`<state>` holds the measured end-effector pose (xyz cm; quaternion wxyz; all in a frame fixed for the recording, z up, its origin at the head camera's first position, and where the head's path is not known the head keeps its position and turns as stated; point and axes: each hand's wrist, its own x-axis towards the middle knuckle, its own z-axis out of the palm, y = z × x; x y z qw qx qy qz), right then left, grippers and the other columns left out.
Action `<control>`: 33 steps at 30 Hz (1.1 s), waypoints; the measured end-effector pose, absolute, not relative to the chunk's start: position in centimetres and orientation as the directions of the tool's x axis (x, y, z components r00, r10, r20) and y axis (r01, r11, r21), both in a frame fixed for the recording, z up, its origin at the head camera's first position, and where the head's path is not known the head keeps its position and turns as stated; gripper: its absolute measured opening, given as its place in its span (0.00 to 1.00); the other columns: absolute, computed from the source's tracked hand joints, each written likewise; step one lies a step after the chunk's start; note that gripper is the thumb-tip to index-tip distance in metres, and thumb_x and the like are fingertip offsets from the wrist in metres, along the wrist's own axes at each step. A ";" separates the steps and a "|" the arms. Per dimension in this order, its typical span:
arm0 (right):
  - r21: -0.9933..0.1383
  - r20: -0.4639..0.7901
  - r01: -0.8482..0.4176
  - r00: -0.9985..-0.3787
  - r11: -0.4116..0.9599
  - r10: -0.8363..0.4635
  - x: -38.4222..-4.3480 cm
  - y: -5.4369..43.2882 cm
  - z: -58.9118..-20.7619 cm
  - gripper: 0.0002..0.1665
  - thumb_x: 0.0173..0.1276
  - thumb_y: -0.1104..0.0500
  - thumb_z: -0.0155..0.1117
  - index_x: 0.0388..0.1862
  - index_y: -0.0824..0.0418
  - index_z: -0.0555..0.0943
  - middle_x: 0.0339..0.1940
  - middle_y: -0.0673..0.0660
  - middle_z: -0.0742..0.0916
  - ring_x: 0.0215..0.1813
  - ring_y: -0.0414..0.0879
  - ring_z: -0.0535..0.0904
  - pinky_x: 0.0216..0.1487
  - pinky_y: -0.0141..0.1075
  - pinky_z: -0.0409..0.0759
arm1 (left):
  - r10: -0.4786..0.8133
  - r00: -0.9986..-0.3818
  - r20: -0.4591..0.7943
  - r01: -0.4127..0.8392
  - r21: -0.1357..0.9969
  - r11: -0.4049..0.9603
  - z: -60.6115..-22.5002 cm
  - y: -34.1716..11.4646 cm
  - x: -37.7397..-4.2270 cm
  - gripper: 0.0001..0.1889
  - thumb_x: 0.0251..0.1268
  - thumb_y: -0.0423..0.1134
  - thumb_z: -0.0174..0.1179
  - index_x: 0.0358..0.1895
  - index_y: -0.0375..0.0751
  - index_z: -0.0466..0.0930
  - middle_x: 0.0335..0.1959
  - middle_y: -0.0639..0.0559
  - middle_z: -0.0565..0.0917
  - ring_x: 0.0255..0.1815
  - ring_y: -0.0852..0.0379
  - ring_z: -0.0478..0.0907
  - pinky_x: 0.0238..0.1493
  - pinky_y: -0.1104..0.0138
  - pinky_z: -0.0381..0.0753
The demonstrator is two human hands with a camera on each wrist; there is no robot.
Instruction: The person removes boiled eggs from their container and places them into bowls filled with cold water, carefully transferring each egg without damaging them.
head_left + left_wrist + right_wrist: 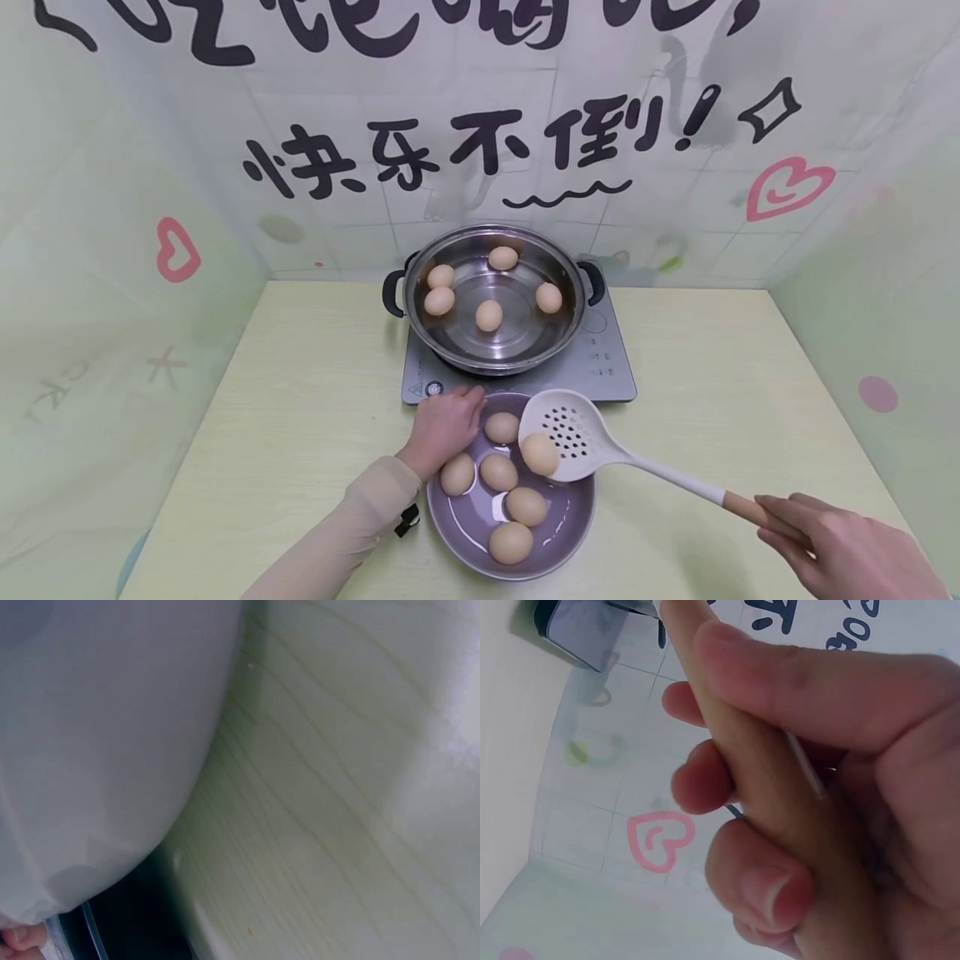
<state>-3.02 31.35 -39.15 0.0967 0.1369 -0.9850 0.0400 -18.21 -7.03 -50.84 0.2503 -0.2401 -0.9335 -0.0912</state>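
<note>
My right hand (843, 542) grips the wooden handle (765, 765) of a white slotted spoon (600, 433). Its perforated head is over the right side of a purple bowl (577, 533), and one brown egg (540, 454) rests at the left edge of that head. Several more brown eggs (511, 543) lie in the bowl. At the bowl's far left rim is my left hand (446, 425), its fingers holding the rim; fingertips (24, 937) show beside the bowl's pale outer wall (97, 735) in the left wrist view.
Behind the bowl, a steel pot (495, 358) with black handles stands on a grey induction cooktop (611, 367), with several eggs (489, 316) inside. A small black object (407, 521) lies left of the bowl. A printed backdrop (465, 83) encloses the table (300, 375) at back and sides.
</note>
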 end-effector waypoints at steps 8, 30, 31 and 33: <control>-0.039 0.315 -0.329 -0.900 0.944 -0.301 -3.4 31.0 -38.7 0.21 0.61 0.36 0.53 0.36 0.49 0.82 0.18 0.30 0.66 0.15 0.23 0.51 0.15 0.26 0.51 | 0.403 -0.757 0.515 0.501 0.062 0.863 -50.8 -7.0 -18.2 0.07 0.58 0.41 0.57 0.24 0.46 0.72 0.19 0.54 0.76 0.12 0.54 0.73 0.09 0.65 0.64; 0.026 0.603 -0.402 -0.724 0.915 -0.335 -4.7 29.9 -37.8 0.33 0.68 0.34 0.35 0.31 0.52 0.83 0.16 0.33 0.67 0.12 0.25 0.44 0.14 0.21 0.41 | 0.404 -0.769 0.497 0.501 0.076 0.862 -50.8 -7.0 -18.2 0.07 0.58 0.40 0.57 0.24 0.46 0.73 0.19 0.52 0.76 0.13 0.53 0.73 0.10 0.65 0.64; 0.019 0.596 -0.397 -0.732 0.917 -0.330 -4.7 29.9 -37.8 0.33 0.68 0.34 0.35 0.32 0.52 0.83 0.16 0.33 0.68 0.12 0.24 0.44 0.14 0.21 0.41 | 0.403 -0.771 0.492 0.500 0.077 0.863 -50.8 -7.0 -18.2 0.07 0.58 0.41 0.57 0.24 0.46 0.73 0.19 0.52 0.76 0.13 0.53 0.73 0.10 0.65 0.64; -0.008 0.573 -0.392 -0.756 0.920 -0.317 -4.8 30.0 -37.9 0.34 0.67 0.32 0.35 0.34 0.51 0.84 0.16 0.31 0.68 0.12 0.24 0.44 0.14 0.21 0.42 | 0.403 -0.776 0.485 0.498 0.080 0.863 -50.7 -7.1 -18.1 0.07 0.58 0.41 0.57 0.24 0.46 0.73 0.19 0.52 0.76 0.12 0.53 0.72 0.10 0.65 0.63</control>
